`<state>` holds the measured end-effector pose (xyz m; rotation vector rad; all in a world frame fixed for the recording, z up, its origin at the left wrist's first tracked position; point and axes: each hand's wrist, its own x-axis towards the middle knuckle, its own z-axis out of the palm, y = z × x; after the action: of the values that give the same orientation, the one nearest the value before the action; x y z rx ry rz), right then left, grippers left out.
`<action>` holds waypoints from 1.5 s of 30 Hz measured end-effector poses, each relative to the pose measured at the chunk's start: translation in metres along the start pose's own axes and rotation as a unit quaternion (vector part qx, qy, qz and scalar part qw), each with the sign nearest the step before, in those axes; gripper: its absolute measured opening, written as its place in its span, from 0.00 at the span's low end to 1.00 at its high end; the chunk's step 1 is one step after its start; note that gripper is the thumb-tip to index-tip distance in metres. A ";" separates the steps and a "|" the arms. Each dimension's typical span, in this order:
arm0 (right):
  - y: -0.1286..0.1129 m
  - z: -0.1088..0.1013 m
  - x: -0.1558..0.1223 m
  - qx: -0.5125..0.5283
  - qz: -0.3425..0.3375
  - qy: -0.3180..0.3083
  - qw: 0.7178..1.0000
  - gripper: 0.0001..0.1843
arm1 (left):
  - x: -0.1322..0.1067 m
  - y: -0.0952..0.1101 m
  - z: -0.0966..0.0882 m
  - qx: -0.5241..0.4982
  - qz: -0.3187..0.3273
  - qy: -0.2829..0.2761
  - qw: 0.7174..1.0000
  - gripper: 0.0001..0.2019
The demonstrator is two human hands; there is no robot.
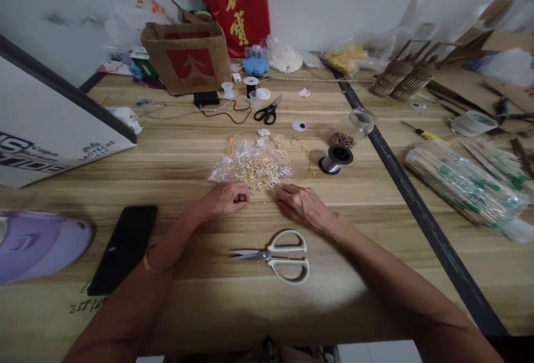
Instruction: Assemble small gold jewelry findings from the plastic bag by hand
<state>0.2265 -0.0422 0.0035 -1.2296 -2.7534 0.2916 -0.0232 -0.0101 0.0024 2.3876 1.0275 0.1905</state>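
A thin gold chain (262,203) lies stretched between my two hands, just above or on the wooden table. My left hand (225,198) has its fingers curled and pinched at the chain's left end. At the other end, my right hand (301,204) is closed with its fingertips on the chain. Right behind them spreads a heap of small gold and silver findings (261,169), partly in clear plastic bags. White-handled scissors (287,256) lie slightly open on the table in front of my hands. Another gold chain (305,153) rests to the right of the heap.
A wire spool (336,159) and a clear jar of dark beads (344,139) are at the right. Black scissors (268,112) lie farther back. On the left are a black phone (123,249) and a white box (54,124). Bagged sticks (463,185) lie far right.
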 end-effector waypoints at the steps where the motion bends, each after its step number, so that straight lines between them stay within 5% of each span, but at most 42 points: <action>1: -0.001 -0.001 0.000 -0.002 0.002 -0.003 1.000 0.09 | 0.000 -0.001 0.000 -0.002 -0.001 0.000 1.000 0.04; 13: 0.001 -0.001 -0.001 -0.001 -0.004 0.009 1.000 0.09 | 0.002 -0.003 0.002 -0.037 -0.004 0.000 0.999 0.04; 24: 0.002 -0.003 0.000 0.047 -0.006 0.024 0.999 0.09 | 0.017 0.015 0.024 -0.035 0.035 0.123 0.991 0.07; 45: 0.006 0.001 0.000 0.072 -0.009 0.046 0.996 0.09 | 0.021 0.023 0.038 0.007 0.079 0.136 0.988 0.07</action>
<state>0.2307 -0.0388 0.0013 -1.1519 -2.6136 0.4143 0.0185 -0.0243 -0.0197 2.5035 0.9568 0.5820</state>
